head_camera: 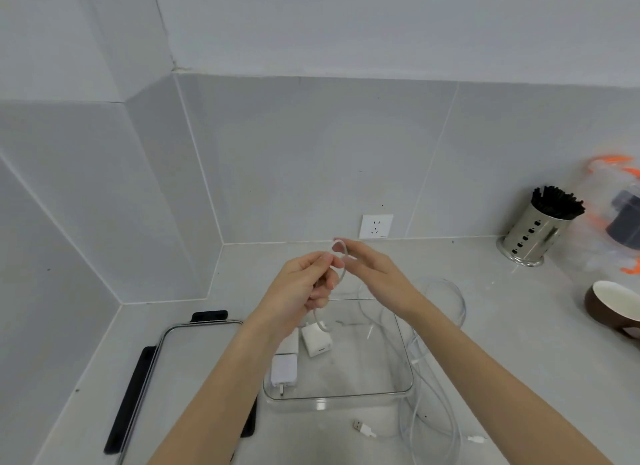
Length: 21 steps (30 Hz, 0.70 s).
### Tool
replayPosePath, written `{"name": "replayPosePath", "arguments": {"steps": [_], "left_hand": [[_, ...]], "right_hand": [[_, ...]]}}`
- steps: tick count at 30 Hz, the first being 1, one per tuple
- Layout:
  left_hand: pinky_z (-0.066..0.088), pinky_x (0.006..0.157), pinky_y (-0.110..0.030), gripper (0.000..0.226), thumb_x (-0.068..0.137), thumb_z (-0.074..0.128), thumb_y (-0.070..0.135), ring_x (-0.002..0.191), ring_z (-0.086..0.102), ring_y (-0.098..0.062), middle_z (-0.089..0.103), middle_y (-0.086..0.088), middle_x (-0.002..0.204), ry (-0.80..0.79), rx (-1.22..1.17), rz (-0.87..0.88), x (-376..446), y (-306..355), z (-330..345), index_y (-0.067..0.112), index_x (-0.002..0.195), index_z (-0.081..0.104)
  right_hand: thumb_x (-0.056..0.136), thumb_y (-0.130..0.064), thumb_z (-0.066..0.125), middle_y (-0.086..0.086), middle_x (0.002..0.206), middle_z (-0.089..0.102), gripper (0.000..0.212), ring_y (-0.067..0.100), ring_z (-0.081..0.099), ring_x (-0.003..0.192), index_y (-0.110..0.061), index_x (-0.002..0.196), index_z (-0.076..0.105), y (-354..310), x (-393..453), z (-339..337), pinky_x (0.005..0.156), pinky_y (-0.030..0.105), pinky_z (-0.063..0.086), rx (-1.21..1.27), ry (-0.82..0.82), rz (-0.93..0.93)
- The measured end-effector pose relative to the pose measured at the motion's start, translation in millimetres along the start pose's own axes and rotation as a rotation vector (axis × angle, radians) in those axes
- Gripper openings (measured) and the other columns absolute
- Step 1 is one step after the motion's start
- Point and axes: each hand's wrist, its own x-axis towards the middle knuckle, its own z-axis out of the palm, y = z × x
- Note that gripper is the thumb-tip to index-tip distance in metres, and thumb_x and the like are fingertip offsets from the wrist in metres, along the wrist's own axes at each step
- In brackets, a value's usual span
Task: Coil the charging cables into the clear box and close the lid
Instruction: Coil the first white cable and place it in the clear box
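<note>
Both hands up over the clear box (pixel 346 397), working one white cable (pixel 341 257). Left hand (pixel 304 288) has fingers curled round the cable, small loop sticking up just right of its fingertips. Right hand (pixel 372 270) pinches the top of that loop. Cable drops below the left grip to a white charger block (pixel 316 341) inside the box. Loose cables (pixel 433 405) on the counter, below-right of the hands, beside the box. Lid (pixel 180 354) lies off, lower left.

Counter (pixel 346 440) with box (pixel 337 399), lid (pixel 194 343), cables (pixel 429 412)
</note>
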Motion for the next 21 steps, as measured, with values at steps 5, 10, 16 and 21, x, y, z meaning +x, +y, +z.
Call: {"name": "replayPosePath", "arguments": {"steps": [5,10,16,21], "left_hand": [[0.027,0.039,-0.015,0.032,0.097,0.040,0.023,0.036,0.031,-0.006,0.046,0.005,0.044,-0.004,-0.023,-0.017,-6.5,-13.8,-0.3,0.009,0.074,0.058],[0.040,0.047,-0.020,0.030,0.098,0.031,0.016,0.043,0.038,-0.011,0.043,0.004,0.049,-0.126,-0.102,0.004,-20.9,-21.4,6.5,0.006,0.081,0.054],[0.031,0.050,-0.018,0.031,0.100,0.027,0.017,0.040,0.033,-0.005,0.041,0.008,0.049,-0.095,-0.197,0.215,2.1,22.7,11.6,0.012,0.076,0.046],[0.031,0.051,-0.019,0.032,0.101,0.027,0.017,0.042,0.036,-0.006,0.046,0.009,0.048,0.049,-0.136,0.252,30.6,17.3,-8.3,0.014,0.075,0.046]], "right_hand": [[0.092,-0.014,0.054,0.001,0.072,0.065,0.013,0.001,0.062,0.070,-0.011,0.090,0.066,-2.4,15.0,2.6,0.074,0.007,0.045,0.181,0.295,-0.075],[0.094,-0.018,0.050,0.005,0.067,0.055,0.016,0.015,0.054,0.052,-0.020,0.087,0.064,8.5,23.1,-5.2,0.053,0.022,0.050,0.229,0.423,-0.017],[0.100,-0.020,0.035,0.005,0.061,0.056,0.023,0.018,0.051,0.053,-0.022,0.097,0.058,35.4,-4.1,38.6,0.059,0.029,0.044,-0.010,0.087,0.029],[0.100,-0.030,0.029,-0.004,0.066,0.055,0.031,0.013,0.050,0.061,-0.026,0.124,0.049,19.2,-40.9,54.6,0.067,0.026,0.045,-0.313,-0.207,0.011]]}}
